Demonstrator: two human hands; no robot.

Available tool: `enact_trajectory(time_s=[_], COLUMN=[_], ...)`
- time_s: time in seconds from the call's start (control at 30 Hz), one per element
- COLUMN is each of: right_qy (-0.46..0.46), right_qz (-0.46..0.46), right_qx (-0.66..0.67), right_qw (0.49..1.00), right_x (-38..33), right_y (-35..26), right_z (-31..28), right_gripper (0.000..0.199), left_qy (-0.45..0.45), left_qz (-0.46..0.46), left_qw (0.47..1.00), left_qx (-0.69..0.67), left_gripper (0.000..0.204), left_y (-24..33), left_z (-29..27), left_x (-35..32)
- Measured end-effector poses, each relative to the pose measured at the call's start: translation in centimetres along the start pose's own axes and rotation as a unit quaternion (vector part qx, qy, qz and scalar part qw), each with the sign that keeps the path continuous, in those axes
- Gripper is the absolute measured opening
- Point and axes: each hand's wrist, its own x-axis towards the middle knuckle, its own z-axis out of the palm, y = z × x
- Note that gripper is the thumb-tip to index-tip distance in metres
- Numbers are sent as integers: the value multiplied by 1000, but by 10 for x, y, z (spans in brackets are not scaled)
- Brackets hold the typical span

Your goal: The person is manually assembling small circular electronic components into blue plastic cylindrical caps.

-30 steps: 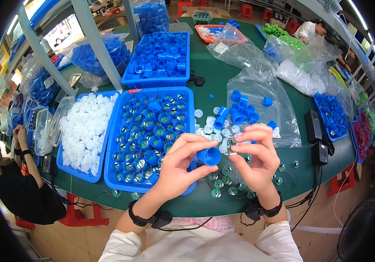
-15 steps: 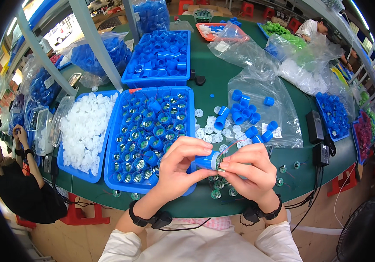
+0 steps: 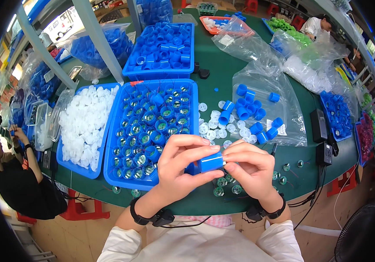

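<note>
Near table edge point(image 3: 205, 208), am gripping blue cap point(image 3: 210, 162) with left hand point(image 3: 179, 168), right hand point(image 3: 249, 168) pinching its end; should be keeping it square, pressure even.

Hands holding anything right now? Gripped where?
Yes: one blue cap, held between both hands. Left hand fingers pinch its left side; right hand fingers press against its right end.

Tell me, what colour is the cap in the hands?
Blue; the cap shows best in the head view.
</note>
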Motion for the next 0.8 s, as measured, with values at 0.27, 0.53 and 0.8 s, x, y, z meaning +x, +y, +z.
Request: enact_trajectory(time_s=[0.27,0.53,0.8], right_qy=[-59,-92,-123], right_qz=[313,339,316], right_qx=[492,585,639], right_qw=[810,731,690], right_x=[-20,-30,-27], right_y=[20,34,32], right_z=[14,21,16], right_gripper=[23,26,33], left_qy=[-10,-16,-36], left_qz=[76,87,88], left_qw=[991,988,989], left_qx=[111,125,116], left_gripper=[35,30,35], left_y=[1,1,5], left_z=[-5,-5,-2], left_x=[1,0,0])
